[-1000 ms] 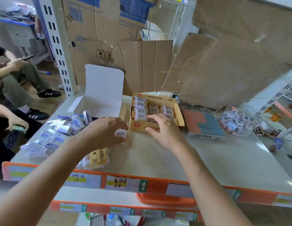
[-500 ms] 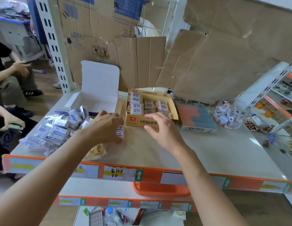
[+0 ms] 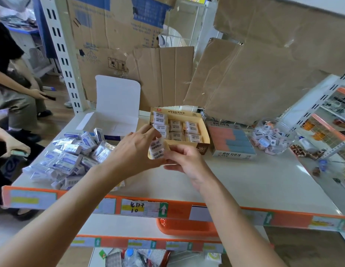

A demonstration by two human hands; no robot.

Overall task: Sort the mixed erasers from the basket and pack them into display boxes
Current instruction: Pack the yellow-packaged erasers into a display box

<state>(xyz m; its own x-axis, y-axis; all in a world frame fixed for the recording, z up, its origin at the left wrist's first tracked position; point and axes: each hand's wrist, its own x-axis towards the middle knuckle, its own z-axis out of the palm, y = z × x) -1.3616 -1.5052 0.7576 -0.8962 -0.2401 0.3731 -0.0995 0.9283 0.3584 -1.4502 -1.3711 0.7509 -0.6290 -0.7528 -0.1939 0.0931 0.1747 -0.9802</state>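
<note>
Presently the task stands partway. The yellow display box (image 3: 179,112) on the shelf (image 3: 245,176) holds several rows of wrapped erasers, with room apparently left toward its near side. The white box (image 3: 117,93) beside it, lid raised, appears empty, and a loose pile of blue-and-white erasers (image 3: 71,157) lies unsorted at the left. The pink-and-blue box (image 3: 231,139) on the right looks full. A small stack of 2B erasers (image 3: 157,149) is held just over the yellow box's front edge. The left hand (image 3: 133,153) has its fingers curled round the stack, while the right hand (image 3: 187,162) pinches its lower end. The stack consists of white blocks in clear wrap with dark print. The exact count cannot be told.
</note>
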